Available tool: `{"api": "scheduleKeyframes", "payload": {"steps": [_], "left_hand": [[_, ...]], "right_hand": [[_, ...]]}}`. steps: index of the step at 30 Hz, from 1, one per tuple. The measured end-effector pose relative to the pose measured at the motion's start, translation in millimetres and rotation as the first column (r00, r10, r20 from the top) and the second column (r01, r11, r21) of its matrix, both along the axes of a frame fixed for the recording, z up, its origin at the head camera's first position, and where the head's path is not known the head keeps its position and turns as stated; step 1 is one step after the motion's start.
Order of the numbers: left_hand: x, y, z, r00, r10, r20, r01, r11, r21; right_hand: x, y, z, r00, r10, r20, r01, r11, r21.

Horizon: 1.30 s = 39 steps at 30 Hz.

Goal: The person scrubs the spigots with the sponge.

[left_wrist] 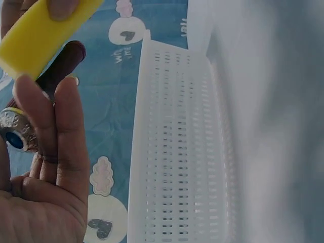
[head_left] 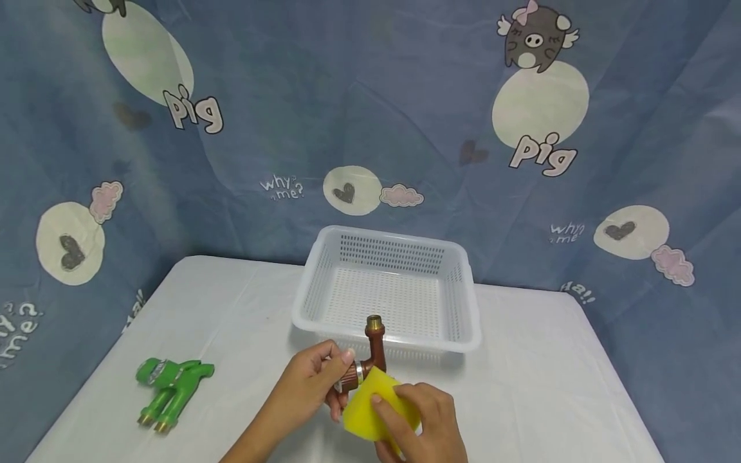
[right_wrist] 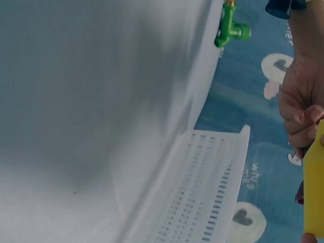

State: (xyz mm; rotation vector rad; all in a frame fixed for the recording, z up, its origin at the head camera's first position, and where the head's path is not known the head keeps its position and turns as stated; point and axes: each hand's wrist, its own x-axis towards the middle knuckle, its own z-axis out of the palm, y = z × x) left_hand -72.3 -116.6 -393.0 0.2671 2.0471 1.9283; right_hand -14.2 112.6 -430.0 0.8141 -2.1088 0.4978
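My left hand (head_left: 303, 386) grips the ribbed collar of a dark red-brown tap (head_left: 377, 347), whose brass threaded end points up and away. A yellow sponge (head_left: 373, 411) is held between the thumb and fingers of my right hand (head_left: 431, 418), and it overlaps the near side of the tap. In the left wrist view, the sponge (left_wrist: 45, 38) lies across the dark pipe (left_wrist: 63, 66) of the tap, just above the left fingertips. The right wrist view shows the sponge (right_wrist: 314, 187) at its right edge, hiding most of the tap.
Behind the hands stands a white perforated plastic basket (head_left: 428, 343) on a white-covered table (head_left: 532, 379). A green tap with two brass-ended outlets (head_left: 176, 386) lies on the left side of the table. A blue patterned curtain (head_left: 370, 116) hangs behind the table.
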Motion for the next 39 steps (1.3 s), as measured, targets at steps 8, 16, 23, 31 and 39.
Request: {"api": "scheduleKeyframes", "payload": {"steps": [8,16,23,31,39], "left_hand": [[1.4,0,1.7,0.999,0.011,-0.041,-0.011,1.0,-0.001],[-0.6,2,1.8,0.999,0.053,0.001,-0.053,0.997,0.053],[-3.8,-2,5.5,0.995,0.095,-0.006,-0.095,0.995,0.041],[-2.0,-1,1.6,0.998,0.058,-0.004,-0.058,0.997,0.044],[-1.8,0,1.6,0.998,0.066,0.014,-0.067,0.997,0.037]], "right_hand": [[-12.6,18,4.2,0.995,-0.095,-0.013,0.094,0.995,-0.028],[-15.3,22,6.8,0.991,-0.132,-0.017,0.13,0.989,-0.066],[-3.2,-3,-7.4,0.998,0.015,-0.065,-0.017,1.0,-0.019],[-2.8,-7,-6.4,1.0,0.015,0.01,-0.015,0.999,0.034],[-13.8,16,-0.9,0.994,-0.098,0.051,0.098,0.995,0.003]]}}
